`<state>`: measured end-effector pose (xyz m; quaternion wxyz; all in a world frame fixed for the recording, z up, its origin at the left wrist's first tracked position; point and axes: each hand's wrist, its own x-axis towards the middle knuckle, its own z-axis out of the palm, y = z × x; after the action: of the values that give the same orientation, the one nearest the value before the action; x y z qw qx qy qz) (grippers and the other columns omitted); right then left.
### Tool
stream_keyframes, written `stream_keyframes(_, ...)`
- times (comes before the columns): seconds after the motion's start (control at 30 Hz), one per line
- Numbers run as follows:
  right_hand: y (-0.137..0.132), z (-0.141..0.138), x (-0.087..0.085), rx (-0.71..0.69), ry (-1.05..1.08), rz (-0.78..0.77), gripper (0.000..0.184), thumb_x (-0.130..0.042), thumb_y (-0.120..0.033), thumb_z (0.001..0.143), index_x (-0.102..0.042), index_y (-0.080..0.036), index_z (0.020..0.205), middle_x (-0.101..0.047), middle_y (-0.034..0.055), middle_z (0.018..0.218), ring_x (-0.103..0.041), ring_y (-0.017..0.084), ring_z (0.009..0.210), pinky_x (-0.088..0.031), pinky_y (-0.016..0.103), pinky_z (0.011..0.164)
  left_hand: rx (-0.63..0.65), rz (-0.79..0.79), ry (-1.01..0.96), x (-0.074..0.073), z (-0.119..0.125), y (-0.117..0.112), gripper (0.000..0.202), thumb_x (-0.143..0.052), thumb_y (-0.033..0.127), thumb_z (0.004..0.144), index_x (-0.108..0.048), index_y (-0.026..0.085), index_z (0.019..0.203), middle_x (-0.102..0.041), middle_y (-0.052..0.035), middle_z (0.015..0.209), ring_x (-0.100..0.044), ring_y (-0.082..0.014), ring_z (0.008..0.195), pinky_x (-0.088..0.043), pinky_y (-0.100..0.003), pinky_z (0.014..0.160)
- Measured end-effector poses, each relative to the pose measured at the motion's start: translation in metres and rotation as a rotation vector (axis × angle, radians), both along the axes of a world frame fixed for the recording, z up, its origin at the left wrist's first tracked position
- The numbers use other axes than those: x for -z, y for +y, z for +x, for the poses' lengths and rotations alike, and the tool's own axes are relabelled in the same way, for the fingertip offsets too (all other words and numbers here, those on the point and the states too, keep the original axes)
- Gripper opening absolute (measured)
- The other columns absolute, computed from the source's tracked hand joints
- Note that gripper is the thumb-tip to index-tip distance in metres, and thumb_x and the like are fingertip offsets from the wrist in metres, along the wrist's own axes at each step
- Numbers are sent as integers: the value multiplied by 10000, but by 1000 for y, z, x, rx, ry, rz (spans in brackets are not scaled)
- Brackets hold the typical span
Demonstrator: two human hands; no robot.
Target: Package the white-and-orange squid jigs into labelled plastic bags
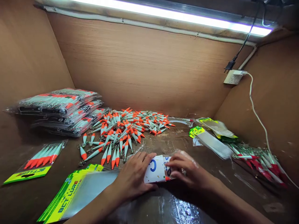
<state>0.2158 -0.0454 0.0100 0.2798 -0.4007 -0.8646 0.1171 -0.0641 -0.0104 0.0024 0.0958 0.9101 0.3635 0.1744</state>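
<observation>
A white piece printed with blue letters and coloured specks (153, 169), like a card or small box, is between my hands. My left hand (134, 172) grips its left end, thumb below and fingers over the top. My right hand (185, 169) has its fingers closed at the right end, where clear plastic and a bit of orange show; what exactly they pinch is partly hidden. Beyond my hands lies a heap of white-and-orange squid lures (121, 130) with metal hooks. Under my left forearm is a fanned stack of clear bags with yellow-green headers (70, 193).
Filled lure packs (58, 109) are stacked at left, with one pack of several lures (42, 158) in front. At right lie more clear bags (210, 140) and red-and-white lures (263, 161). A white cable (253, 105) hangs from the wall socket (232, 77); a black plug (230, 64) dangles beside it.
</observation>
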Motion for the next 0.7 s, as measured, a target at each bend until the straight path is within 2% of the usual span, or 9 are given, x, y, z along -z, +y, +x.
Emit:
stream_keyframes(0.07, 8, 15, -2, 158, 128, -1, 242, -559, -276, 999, -669, -250, 1213, -707, 62, 1068, -615, 205, 976, -455, 341, 885, 0, -2, -7, 0, -2, 3, 913, -841, 511, 660, -392, 294, 1425, -572, -82, 1238, -558, -330, 1112, -461, -480, 950)
stream_keyframes(0.13, 15, 27, 0, 304, 167, -2, 232, -540, -244, 1000, -682, -236, 1184, -716, 63, 1048, -625, 202, 954, -476, 326, 854, 0, -1, -19, -1, -6, 7, 910, -830, 526, 678, -378, 296, 1433, -567, -90, 1267, -555, -329, 1130, -459, -480, 964)
stream_keyframes(0.17, 18, 30, 3, 323, 131, -11, 238, -558, -227, 986, -680, -236, 1190, -717, 64, 1063, -623, 205, 964, -480, 325, 857, 1, 1, -26, -2, -7, 9, 904, -824, 526, 690, -371, 296, 1437, -563, -93, 1281, -551, -327, 1141, -456, -479, 974)
stream_keyframes(0.23, 20, 30, 11, 266, -16, -25, 275, -597, -200, 953, -671, -246, 1214, -719, 62, 1083, -608, 218, 986, -477, 330, 861, 9, 9, -38, -4, -11, 13, 894, -814, 515, 710, -355, 296, 1446, -554, -99, 1307, -543, -323, 1165, -449, -476, 992)
stream_keyframes(0.33, 22, 21, 20, 185, -240, 3, 240, -567, -193, 965, -694, -265, 1154, -734, 47, 972, -587, 231, 920, -460, 339, 803, 36, 21, -34, -8, -13, 16, 893, -808, 508, 717, -346, 298, 1453, -543, -104, 1335, -528, -327, 1199, -441, -479, 1011)
stream_keyframes(0.43, 24, 18, 18, 251, -272, 92, 330, -493, -160, 987, -655, -252, 1258, -720, 74, 949, -588, 233, 867, -456, 347, 765, 57, 36, -20, -8, -12, 16, 898, -810, 507, 708, -352, 298, 1451, -556, -102, 1323, -529, -334, 1203, -433, -490, 1023)
stream_keyframes(0.53, 21, 23, 5, 405, 2, 155, 430, -489, -169, 988, -532, -237, 1410, -682, 98, 1054, -616, 227, 905, -490, 353, 805, 56, 46, -20, -7, -12, 15, 903, -816, 517, 695, -359, 300, 1444, -570, -98, 1317, -542, -335, 1195, -428, -500, 1030)
stream_keyframes(0.63, 12, 26, -10, 442, 406, 74, 315, -570, -282, 982, -594, -244, 1293, -688, 70, 1065, -654, 209, 921, -532, 329, 818, 44, 48, -26, -4, -11, 15, 904, -815, 549, 686, -369, 304, 1434, -580, -96, 1312, -556, -336, 1182, -432, -501, 1024)
stream_keyframes(0.7, 6, 24, -13, 370, 511, -66, 229, -605, -343, 970, -656, -244, 1170, -718, 54, 1038, -680, 200, 899, -550, 307, 785, 34, 50, -33, -3, -11, 14, 906, -815, 568, 679, -379, 300, 1427, -586, -97, 1304, -561, -336, 1177, -434, -498, 1020)
